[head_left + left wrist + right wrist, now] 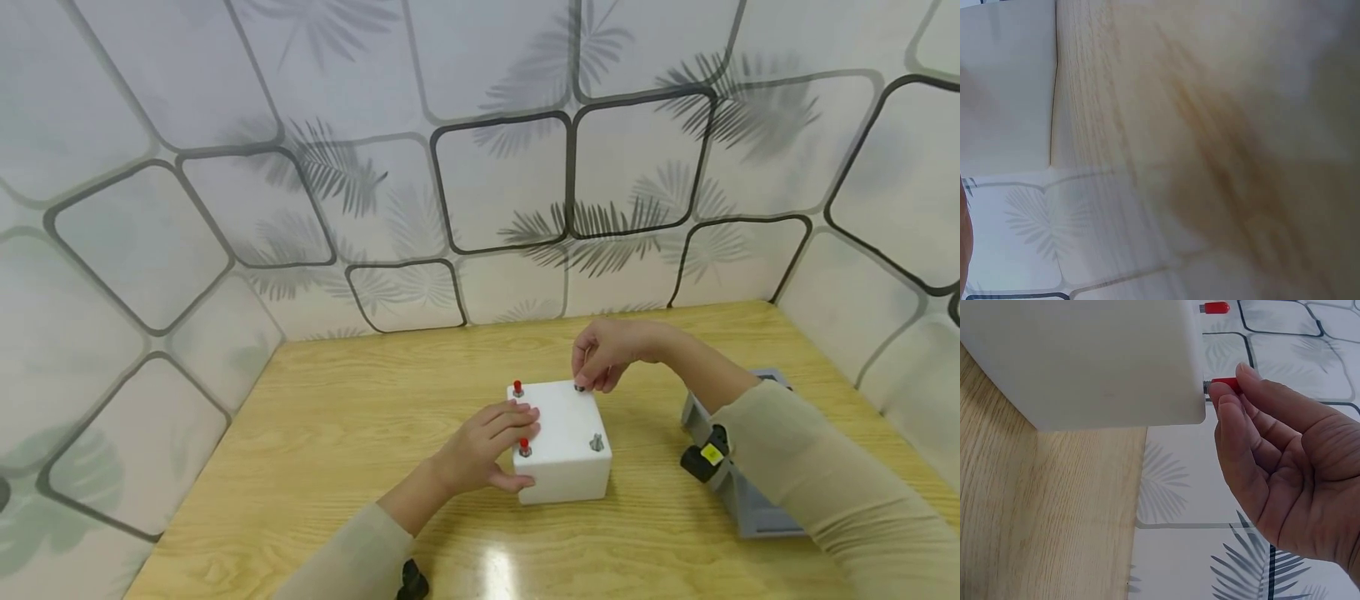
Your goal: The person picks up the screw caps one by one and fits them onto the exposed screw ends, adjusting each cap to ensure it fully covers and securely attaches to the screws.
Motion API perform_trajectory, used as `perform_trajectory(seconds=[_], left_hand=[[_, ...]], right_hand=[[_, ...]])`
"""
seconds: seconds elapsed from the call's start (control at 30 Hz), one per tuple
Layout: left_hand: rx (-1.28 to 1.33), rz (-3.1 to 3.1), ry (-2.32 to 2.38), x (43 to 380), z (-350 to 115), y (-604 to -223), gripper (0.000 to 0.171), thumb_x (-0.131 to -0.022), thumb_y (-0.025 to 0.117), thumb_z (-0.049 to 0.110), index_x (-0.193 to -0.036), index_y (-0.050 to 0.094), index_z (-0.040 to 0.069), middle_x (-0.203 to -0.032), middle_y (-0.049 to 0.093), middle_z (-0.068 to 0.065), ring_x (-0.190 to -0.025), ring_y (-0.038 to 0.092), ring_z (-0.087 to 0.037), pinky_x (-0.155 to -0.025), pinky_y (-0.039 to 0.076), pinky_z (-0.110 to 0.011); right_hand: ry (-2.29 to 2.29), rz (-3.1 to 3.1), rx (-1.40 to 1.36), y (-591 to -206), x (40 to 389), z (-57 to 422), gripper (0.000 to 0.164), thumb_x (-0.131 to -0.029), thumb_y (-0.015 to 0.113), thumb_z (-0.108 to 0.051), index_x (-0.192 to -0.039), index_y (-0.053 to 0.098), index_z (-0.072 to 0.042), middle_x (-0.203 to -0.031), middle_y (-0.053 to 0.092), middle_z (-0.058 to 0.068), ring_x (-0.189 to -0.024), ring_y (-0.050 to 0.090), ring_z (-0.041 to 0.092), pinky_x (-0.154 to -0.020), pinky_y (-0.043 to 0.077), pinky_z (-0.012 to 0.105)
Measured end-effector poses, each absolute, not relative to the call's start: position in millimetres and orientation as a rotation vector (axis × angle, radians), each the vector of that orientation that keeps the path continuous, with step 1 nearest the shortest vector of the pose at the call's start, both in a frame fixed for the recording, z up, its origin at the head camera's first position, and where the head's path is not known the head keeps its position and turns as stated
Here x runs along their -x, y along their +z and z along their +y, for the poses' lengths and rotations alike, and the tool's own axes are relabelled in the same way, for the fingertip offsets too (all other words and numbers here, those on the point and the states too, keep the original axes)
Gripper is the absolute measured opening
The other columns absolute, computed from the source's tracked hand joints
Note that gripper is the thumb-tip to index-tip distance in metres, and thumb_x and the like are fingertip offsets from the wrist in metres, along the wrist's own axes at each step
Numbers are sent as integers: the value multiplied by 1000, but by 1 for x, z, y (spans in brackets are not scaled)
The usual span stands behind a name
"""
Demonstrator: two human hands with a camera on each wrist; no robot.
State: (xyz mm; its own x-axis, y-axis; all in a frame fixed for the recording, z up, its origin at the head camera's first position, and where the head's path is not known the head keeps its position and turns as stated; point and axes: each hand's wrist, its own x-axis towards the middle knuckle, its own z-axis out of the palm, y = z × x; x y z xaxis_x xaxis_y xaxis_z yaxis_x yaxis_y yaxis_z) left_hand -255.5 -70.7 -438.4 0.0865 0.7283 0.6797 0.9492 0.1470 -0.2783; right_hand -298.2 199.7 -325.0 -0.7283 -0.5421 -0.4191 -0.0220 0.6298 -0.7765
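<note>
A white box (561, 421) sits on the wooden table, with small metal fittings at its top corners. Red caps cover the far-left fitting (517, 387) and the near-left fitting (524, 447). At the near-right corner the silvery metal fitting (596, 442) is bare. My left hand (476, 446) rests on the box's left side, fingers extended over the top and thumb against the front. At the far-right corner my right hand (611, 350) pinches a red cap (1225, 383) between thumb and forefinger, on a threaded metal post. The left wrist view shows mostly box side and table.
A grey plastic bin (757, 504) stands to the right, partly hidden under my right forearm. Patterned walls (502, 183) enclose the table at the back and both sides. Black wrist cameras sit at both sleeves.
</note>
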Motion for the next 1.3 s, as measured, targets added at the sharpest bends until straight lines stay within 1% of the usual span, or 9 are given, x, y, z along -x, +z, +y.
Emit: perform_trajectory(seconds=[0.2,0.43,0.73,0.97,1.3], left_hand=[[1628,-1689,-372,256,-71,-437,68,-63,82,47,-108,64,0,-115,65,-12,-110,59,-23,-103,45,-33],[1634,-1667,-367,257,-70,-437,68,-64,82,47,-109,64,0,-115,65,-12,-110,59,-23,-102,45,-34],[1636,-1689,-368,258,-69,-437,68,-63,83,47,-108,64,0,-115,66,-12,-110,59,-23,-102,45,-34],[1631,-1697,-362,257,-71,-440,67,-65,81,48,-109,64,1,-115,65,-11,-110,59,-22,-102,45,-33],[1629,-1688,-371,254,-70,-437,64,-68,79,47,-110,64,0,-116,65,-12,-110,59,-23,-101,46,-34]], right_hand=[[-1022,2243,436,-320,297,201,17,-81,72,-15,-91,66,-2,-77,69,6,-66,65,15,-65,59,34],[-1022,2280,443,-315,294,208,17,-85,68,-17,-92,65,-2,-75,66,6,-66,64,16,-67,59,35],[-1025,2280,421,-312,290,220,20,-85,69,-19,-90,66,-1,-74,67,7,-66,65,17,-68,60,38],[-1021,2275,378,-315,288,229,19,-84,70,-21,-89,66,-2,-74,68,7,-64,65,17,-66,59,35],[-964,2297,328,-312,285,243,18,-86,67,-21,-90,65,-3,-73,69,6,-62,64,15,-64,59,33]])
